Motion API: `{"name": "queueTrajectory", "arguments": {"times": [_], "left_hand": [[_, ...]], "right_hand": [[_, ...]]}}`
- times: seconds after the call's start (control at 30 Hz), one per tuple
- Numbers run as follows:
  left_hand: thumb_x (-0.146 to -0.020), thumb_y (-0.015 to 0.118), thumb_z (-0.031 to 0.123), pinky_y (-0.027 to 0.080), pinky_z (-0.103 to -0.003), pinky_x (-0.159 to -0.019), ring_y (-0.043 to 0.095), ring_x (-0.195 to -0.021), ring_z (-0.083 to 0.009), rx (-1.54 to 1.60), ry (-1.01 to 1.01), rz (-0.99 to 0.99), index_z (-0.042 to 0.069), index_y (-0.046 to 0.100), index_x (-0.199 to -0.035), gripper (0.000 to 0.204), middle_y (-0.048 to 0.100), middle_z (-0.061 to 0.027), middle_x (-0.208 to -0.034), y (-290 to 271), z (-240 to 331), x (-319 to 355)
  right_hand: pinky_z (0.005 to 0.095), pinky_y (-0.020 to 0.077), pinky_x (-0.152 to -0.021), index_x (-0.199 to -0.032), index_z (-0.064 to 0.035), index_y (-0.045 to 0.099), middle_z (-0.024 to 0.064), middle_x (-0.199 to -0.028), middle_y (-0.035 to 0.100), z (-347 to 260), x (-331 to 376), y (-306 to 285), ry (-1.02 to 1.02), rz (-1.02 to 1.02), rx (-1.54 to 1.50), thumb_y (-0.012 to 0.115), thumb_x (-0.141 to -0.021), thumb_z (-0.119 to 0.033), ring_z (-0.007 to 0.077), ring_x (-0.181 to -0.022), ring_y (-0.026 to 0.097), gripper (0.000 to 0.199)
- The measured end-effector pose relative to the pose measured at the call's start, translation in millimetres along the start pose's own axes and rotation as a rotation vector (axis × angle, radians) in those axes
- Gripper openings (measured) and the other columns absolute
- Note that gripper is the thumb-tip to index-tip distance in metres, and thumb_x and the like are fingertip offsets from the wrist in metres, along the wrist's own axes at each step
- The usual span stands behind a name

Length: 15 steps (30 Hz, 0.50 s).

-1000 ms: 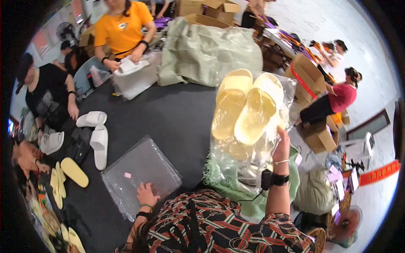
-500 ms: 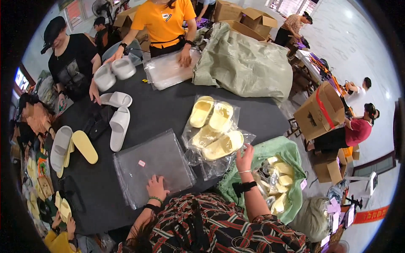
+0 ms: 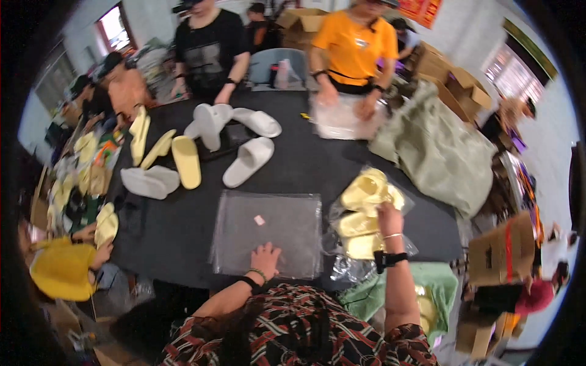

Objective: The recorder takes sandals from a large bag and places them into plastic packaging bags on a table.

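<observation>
My left hand (image 3: pixel 265 258) lies flat with spread fingers on a stack of clear plastic bags (image 3: pixel 287 213), which has a small pink label (image 3: pixel 259 220) on it. To the right, pale yellow slippers (image 3: pixel 360 226) lie in clear plastic wrapping, in two pairs. My right hand (image 3: pixel 389 218) is on their right side, its fingers curled in against the bagged slippers and slightly blurred. Beside my right forearm, a green woven sack (image 3: pixel 445 283) stands open at the table's near edge with more yellow slippers (image 3: pixel 425 308) inside.
On the dark table (image 3: pixel 171 244), loose grey slippers (image 3: pixel 249 161) and yellow slippers (image 3: pixel 186 161) lie to the left. Across it, a person in orange (image 3: pixel 354 49) handles clear bags (image 3: pixel 348 119) beside a grey-green sack (image 3: pixel 436 149). A person in black (image 3: pixel 210 52) stands further left. Cardboard boxes (image 3: pixel 503 250) stand right.
The view has swung left. My right hand has moved from beside the bagged slippers onto them; my left stays on the bags. The person in orange has let go of the light grey slippers.
</observation>
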<state>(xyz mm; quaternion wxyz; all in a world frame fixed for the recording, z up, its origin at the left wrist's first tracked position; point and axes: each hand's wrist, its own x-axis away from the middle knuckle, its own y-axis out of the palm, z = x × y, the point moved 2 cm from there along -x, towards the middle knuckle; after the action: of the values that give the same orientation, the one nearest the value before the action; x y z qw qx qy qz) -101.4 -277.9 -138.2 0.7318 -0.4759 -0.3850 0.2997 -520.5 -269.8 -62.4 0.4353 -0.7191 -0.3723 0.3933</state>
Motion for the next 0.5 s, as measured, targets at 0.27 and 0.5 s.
{"name": "queueTrajectory", "arguments": {"times": [0.27,0.5], "left_hand": [[-0.066,0.082,0.028,0.039,-0.053,-0.093,0.040,-0.122,-0.0359,-0.037,-0.031,-0.083,0.016,0.047,-0.130,0.073,0.038,-0.0143,-0.136,6,-11,14],[-0.066,0.081,0.026,0.036,-0.056,-0.096,0.042,-0.121,-0.0364,0.037,-0.031,-0.102,0.016,0.049,-0.126,0.069,0.039,-0.0155,-0.136,8,-18,11]], "right_hand": [[0.0272,0.0449,-0.049,-0.090,-0.0012,0.057,0.0069,-0.064,0.055,-106,-68,-101,-0.040,0.252,-0.730,0.057,-0.087,-0.005,0.0094,-0.054,0.057,0.005],[0.0273,0.0539,-0.054,-0.113,-0.0026,0.052,0.0082,-0.087,0.063,-269,10,-101,-0.278,-0.199,-0.718,0.059,-0.084,0.000,0.0147,-0.068,0.066,0.030]]}}
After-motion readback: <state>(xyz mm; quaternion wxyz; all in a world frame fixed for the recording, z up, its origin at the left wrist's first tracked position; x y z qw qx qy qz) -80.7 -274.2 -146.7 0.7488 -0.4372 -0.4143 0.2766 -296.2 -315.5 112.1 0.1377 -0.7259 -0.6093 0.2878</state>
